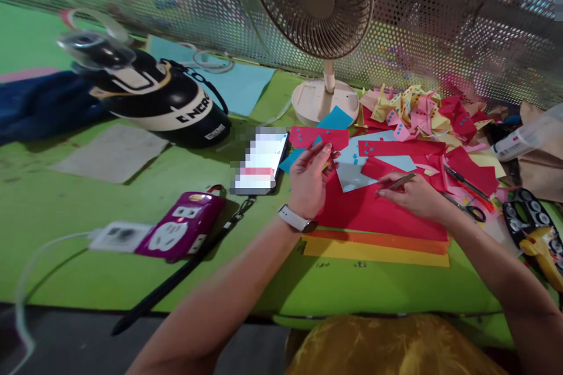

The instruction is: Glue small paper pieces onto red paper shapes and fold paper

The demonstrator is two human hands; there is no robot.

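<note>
My left hand [308,184], with a watch on its wrist, is closed in a pinch over the colored papers; what its fingertips hold is too small and blurred to make out. Just beyond them lies a red paper strip [303,136] with small blue bits on it. My right hand [416,196] grips a slim, dark, pointed tool [402,181], its exact kind unclear. Under both hands spreads a large red sheet [373,214], with orange paper [422,245] and yellow paper [373,252] below it. A light blue sheet [347,176] lies between the hands.
A fan [325,102] stands at the back, beside a heap of patterned paper scraps [416,108]. Scissors [475,212] and a pen [460,180] lie right. Leftward are a phone [259,161], a purple power strip [180,228] with a cord, and a large black bottle [171,99].
</note>
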